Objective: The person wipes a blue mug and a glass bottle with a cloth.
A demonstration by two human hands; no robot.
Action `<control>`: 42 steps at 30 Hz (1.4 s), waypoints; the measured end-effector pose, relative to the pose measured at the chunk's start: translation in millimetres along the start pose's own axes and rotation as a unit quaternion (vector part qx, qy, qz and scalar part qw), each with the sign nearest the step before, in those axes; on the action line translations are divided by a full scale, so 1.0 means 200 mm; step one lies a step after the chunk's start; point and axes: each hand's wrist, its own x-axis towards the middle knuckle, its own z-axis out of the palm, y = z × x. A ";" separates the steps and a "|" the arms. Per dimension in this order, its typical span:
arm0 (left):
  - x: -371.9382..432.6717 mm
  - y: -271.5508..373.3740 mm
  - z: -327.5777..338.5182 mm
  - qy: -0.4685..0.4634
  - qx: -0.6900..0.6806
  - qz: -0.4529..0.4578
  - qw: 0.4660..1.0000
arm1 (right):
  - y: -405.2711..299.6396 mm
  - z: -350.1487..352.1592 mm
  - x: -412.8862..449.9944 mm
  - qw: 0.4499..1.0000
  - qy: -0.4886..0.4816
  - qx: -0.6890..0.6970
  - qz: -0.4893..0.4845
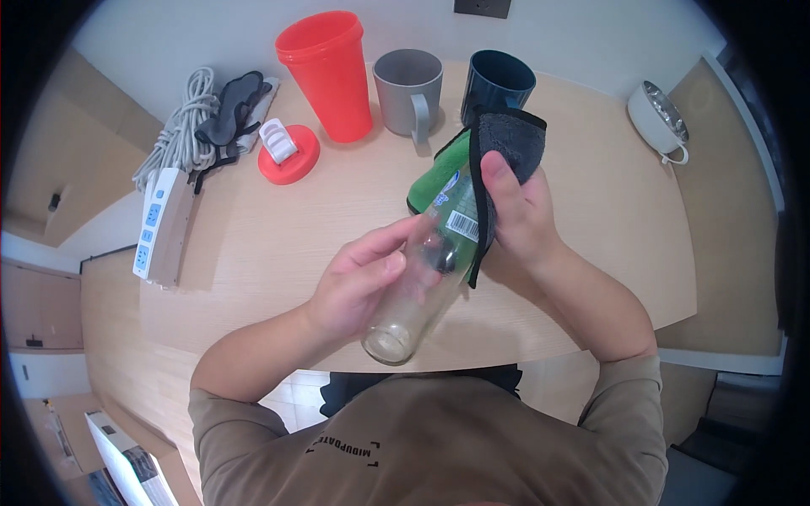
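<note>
A clear glass bottle [411, 291] is held at a slant over the wooden table, its round base towards me and its upper part inside a cloth. My left hand [364, 278] grips the bottle's middle from the left side. With my right hand [522, 212] I hold a grey and green microfiber cloth [512, 136] with black edging around the bottle's upper part; the cloth hides the neck and mouth. Printed marks and a barcode show on the glass. Beyond the cloth stands a dark blue mug [500, 79], partly covered by it.
A red tumbler [332, 79] and a grey mug [408, 92] stand at the back; a red lid [289, 155] lies before them. Left are a power strip [158, 228], its coiled cable [193, 120] and a grey strapped item [234, 107]. A white cup [658, 117] stands far right.
</note>
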 end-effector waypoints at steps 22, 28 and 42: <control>0.01 0.01 -0.03 -0.024 -0.063 0.055 0.996 | 0.13 0.03 -0.06 0.993 -0.094 -0.063 -0.023; -0.01 0.02 0.05 -0.062 -0.004 0.021 0.998 | 0.06 -0.02 0.00 0.995 -0.076 0.048 0.032; 0.04 0.03 0.01 0.067 -0.043 0.151 0.985 | 0.07 0.18 -0.13 0.942 -0.196 -0.271 0.009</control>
